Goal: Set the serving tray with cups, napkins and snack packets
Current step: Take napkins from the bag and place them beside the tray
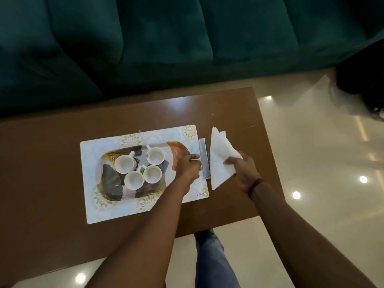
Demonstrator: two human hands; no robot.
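We see a brown table [52, 163] carrying a patterned placemat [104, 210], and on it the serving tray [110, 181] with four empty white cups [124, 164] clustered together. Just right of the placemat, our right hand [243, 171] grasps a stack of white napkins [221, 156], while our left hand [188, 166] curls its fingers on the metal napkin holder [204, 157] between tray and napkins
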